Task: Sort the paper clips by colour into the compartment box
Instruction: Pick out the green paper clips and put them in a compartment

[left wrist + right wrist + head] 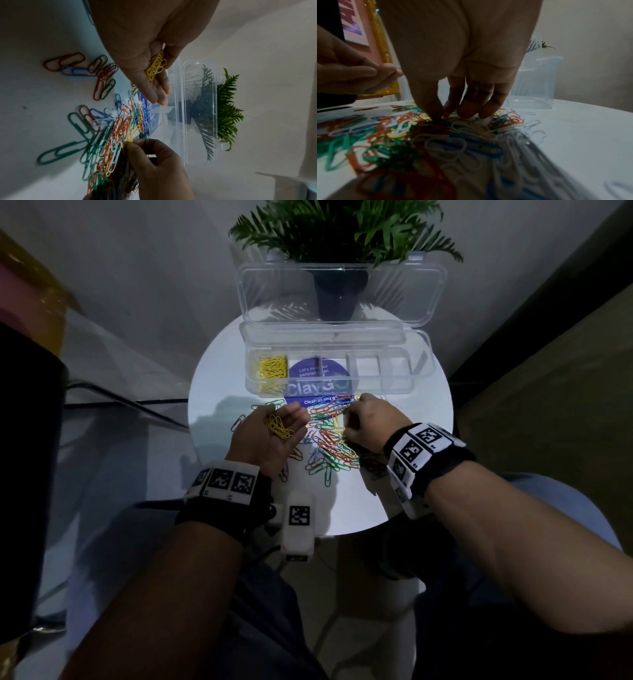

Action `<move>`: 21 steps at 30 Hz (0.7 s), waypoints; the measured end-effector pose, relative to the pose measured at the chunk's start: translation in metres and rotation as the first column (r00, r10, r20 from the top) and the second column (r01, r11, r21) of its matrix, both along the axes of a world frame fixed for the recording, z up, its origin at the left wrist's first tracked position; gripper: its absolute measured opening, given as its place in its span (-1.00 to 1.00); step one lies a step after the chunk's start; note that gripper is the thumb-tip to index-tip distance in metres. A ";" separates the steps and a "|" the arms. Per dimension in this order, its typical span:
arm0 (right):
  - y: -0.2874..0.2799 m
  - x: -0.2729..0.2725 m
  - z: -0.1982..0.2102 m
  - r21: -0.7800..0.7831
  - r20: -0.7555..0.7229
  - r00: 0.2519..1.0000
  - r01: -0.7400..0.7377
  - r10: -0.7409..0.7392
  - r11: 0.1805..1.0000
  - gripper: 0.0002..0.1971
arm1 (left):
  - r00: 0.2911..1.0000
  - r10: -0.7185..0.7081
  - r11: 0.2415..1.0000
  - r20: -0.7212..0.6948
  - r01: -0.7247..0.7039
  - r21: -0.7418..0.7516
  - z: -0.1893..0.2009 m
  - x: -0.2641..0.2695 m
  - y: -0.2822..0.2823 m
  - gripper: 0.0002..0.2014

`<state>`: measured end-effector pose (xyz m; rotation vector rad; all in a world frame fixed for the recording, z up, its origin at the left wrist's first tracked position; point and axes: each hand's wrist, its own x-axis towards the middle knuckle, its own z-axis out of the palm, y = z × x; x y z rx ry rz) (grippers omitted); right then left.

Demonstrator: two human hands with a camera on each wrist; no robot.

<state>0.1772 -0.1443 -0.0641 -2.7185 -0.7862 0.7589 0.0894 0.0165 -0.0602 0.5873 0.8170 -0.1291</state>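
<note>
A mixed pile of coloured paper clips (pixel 329 440) lies on the round white table (pixel 418 426), in front of the clear compartment box (pixel 380 373). The box's leftmost compartment holds yellow clips (pixel 272 368); the other compartments look empty. My left hand (pixel 284 419) is palm up beside the pile, fingers relaxed, with several yellow clips (pixel 279 428) lying in the palm (pixel 155 66). My right hand (pixel 349 419) reaches down into the pile (pixel 436 135). Its thumb and forefinger (pixel 441 115) pinch a yellow clip (pixel 130 140) there.
The box's clear lid (pixel 342 292) stands open behind it, against a potted green plant (pixel 337 234). A blue round sticker (pixel 315 374) lies under the box. A few stray clips (pixel 238 421) lie left of my left hand. The table edge curves close to my body.
</note>
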 end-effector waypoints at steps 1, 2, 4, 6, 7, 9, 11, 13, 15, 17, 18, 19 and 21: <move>0.000 0.000 0.000 -0.018 -0.021 1.000 -0.008 0.008 1.000 -0.78 | 1.000 -0.003 1.000 0.001 0.003 -0.006 0.000 0.000 0.000 -0.60; 0.000 0.000 0.000 -0.024 -0.037 0.999 -0.009 0.008 1.000 -0.76 | 1.000 -0.007 1.000 0.004 0.007 -0.016 0.000 0.000 0.000 -0.60; -0.002 0.001 -0.002 -0.005 -0.062 0.998 0.002 -0.003 1.000 -0.77 | 0.999 -0.010 0.998 0.031 0.011 -0.054 0.000 0.000 0.000 -0.64; -0.006 0.002 -0.004 0.048 -0.087 0.996 0.033 -0.029 0.998 -0.81 | 0.998 -0.010 0.996 0.058 0.014 -0.084 0.000 -0.001 0.001 -0.68; -0.009 0.002 -0.004 0.095 -0.096 0.994 0.070 -0.060 0.993 -0.86 | 0.998 -0.006 0.996 0.059 0.011 -0.085 -0.001 -0.001 0.001 -0.68; -0.014 0.000 0.001 0.246 -0.120 0.979 0.188 -0.163 0.951 -0.95 | 0.999 -0.011 0.997 0.050 0.015 -0.073 -0.002 -0.001 0.002 -0.67; -0.014 -0.004 0.010 0.405 -0.160 0.963 0.265 -0.217 0.875 -0.95 | 0.998 -0.023 0.997 0.054 0.027 -0.078 -0.003 -0.001 0.003 -0.67; -0.005 -0.010 0.024 0.504 -0.215 0.964 0.244 -0.153 0.828 -0.94 | 0.998 -0.023 0.996 0.059 0.027 -0.081 -0.003 -0.001 0.001 -0.66; 0.008 -0.016 0.034 0.545 -0.198 0.979 0.158 -0.056 0.823 -0.90 | 0.999 -0.005 0.999 0.042 0.007 -0.041 -0.002 -0.001 -0.006 -0.55; 0.023 -0.021 0.038 0.541 -0.136 0.991 0.090 -0.019 0.836 -0.96 | 0.999 0.026 1.000 0.042 -0.026 -0.002 -0.001 0.000 -0.011 -0.51; 0.029 -0.023 0.040 0.533 -0.112 0.994 0.075 -0.018 0.843 -0.95 | 0.998 0.046 0.999 0.048 -0.046 -0.006 -0.002 0.000 -0.012 -0.58; 0.034 -0.024 0.040 0.526 -0.111 0.994 0.073 -0.017 0.847 -0.94 | 0.996 0.065 0.998 0.057 -0.063 -0.030 -0.003 0.000 -0.012 -0.67; 0.040 -0.025 0.042 0.517 -0.138 0.990 0.067 0.006 0.853 -0.94 | 0.994 0.081 0.993 0.072 -0.074 -0.089 -0.005 0.000 -0.009 -0.74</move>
